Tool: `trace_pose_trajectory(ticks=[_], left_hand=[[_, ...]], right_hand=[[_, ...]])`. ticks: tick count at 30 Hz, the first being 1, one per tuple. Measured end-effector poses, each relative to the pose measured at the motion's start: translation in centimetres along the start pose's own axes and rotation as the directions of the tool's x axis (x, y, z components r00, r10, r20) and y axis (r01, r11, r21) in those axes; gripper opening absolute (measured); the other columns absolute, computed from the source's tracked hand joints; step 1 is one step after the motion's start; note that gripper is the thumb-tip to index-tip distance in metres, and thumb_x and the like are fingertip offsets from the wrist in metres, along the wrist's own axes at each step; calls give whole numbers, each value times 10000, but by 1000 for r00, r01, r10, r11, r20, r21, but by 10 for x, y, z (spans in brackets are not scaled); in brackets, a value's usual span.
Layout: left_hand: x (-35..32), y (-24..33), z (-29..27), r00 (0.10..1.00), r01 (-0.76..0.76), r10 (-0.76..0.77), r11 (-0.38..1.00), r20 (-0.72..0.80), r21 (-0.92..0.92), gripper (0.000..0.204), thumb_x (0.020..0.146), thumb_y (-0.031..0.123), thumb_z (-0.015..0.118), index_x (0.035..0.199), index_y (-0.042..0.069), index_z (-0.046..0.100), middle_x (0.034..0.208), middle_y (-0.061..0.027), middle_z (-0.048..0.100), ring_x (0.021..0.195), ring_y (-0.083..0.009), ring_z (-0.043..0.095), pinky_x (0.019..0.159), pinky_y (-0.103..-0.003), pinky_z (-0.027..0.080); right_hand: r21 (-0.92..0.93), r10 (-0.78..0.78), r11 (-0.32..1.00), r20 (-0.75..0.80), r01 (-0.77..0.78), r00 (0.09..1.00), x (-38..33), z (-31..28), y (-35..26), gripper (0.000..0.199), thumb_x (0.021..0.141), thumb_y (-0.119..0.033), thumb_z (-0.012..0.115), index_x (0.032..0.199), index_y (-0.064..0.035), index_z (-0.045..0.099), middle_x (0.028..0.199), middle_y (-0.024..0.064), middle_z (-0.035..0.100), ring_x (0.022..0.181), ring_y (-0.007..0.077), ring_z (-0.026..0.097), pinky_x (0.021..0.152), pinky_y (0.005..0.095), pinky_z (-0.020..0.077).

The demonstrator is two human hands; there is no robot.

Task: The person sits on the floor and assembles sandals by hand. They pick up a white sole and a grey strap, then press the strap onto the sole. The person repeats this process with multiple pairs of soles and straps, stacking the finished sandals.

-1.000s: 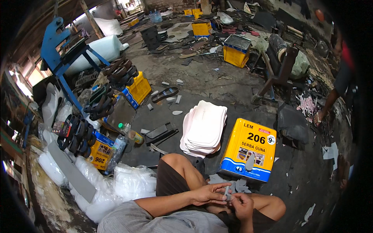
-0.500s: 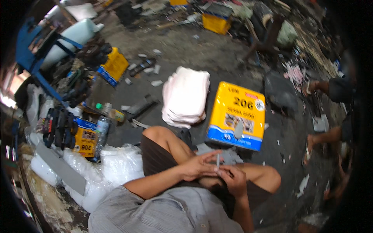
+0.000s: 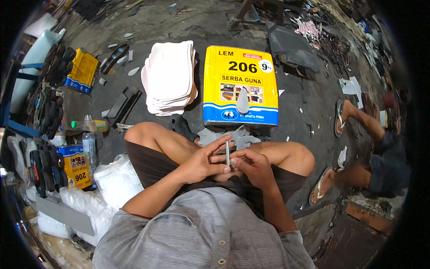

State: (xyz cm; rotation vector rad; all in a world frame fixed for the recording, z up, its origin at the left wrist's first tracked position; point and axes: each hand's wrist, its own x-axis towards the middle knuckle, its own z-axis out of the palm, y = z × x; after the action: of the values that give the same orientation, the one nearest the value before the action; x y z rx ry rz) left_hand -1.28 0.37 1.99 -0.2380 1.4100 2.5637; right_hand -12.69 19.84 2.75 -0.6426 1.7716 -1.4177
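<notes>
I sit cross-legged on the floor. My left hand (image 3: 207, 160) and my right hand (image 3: 252, 167) meet in my lap, both pinching a thin grey strip (image 3: 227, 153) that stands upright between the fingertips. Several flat grey cut pieces (image 3: 233, 136) lie on the floor just beyond my knees. A large yellow and blue tin (image 3: 240, 86) lies flat ahead, with one grey piece (image 3: 242, 101) resting on it. To its left is a stack of white sole-shaped sheets (image 3: 169, 77).
Another person's legs in sandals (image 3: 354, 134) are at the right. White plastic bags (image 3: 114, 179), a smaller yellow tin (image 3: 76, 166) and a clear bottle (image 3: 89, 148) sit at my left. Dark soles (image 3: 49, 103) line the far left. Scraps litter the floor.
The view has tilted down and closer, so the tin and white stack sit nearer the centre. My hands stay together on the strip, now held more upright. The other person's legs came into view.
</notes>
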Motion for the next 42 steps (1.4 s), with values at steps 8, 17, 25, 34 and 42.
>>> trace_pose_trajectory(ticks=[8,17,25,34,42], left_hand=[[0,1,-5,992,79,-107,948,-73,-309,761,941,-15,718,1584,94,327,1567,-174,428,1333,-254,579,1088,-376,545],[2,0,-2,973,96,-168,918,-157,-384,630,992,18,663,1551,114,390,1536,-153,482,1306,-263,606,1025,-404,600],[2,-1,-3,963,151,-233,887,-139,-436,602,1014,31,635,1559,71,382,1529,-163,492,1310,-259,604,1031,-394,595],[4,-8,11,988,-81,41,958,-146,-276,582,1031,17,608,1564,67,380,1526,-185,488,1363,-257,551,1051,-378,556],[8,-31,-19,873,-12,9,1000,-488,-2,427,994,46,678,1383,8,505,1276,-121,618,1102,-172,637,967,-324,565]], right_hand=[[39,-24,999,25,23,999,0,2,0,177,965,-134,751,1090,-10,728,879,29,720,775,74,651,675,247,517],[68,-36,997,28,34,999,2,0,2,172,971,-144,747,1073,-9,718,827,16,702,735,67,622,645,247,491],[11,-76,997,28,75,997,5,-1,3,137,991,-89,713,1073,20,720,899,11,709,804,49,622,703,210,502],[251,-55,965,-105,80,993,9,13,0,169,997,-68,683,1145,10,655,991,99,743,901,124,726,776,286,589],[-407,-105,911,-380,-65,919,8,7,34,109,952,-81,715,1037,-12,714,946,98,722,797,150,695,715,302,555]])
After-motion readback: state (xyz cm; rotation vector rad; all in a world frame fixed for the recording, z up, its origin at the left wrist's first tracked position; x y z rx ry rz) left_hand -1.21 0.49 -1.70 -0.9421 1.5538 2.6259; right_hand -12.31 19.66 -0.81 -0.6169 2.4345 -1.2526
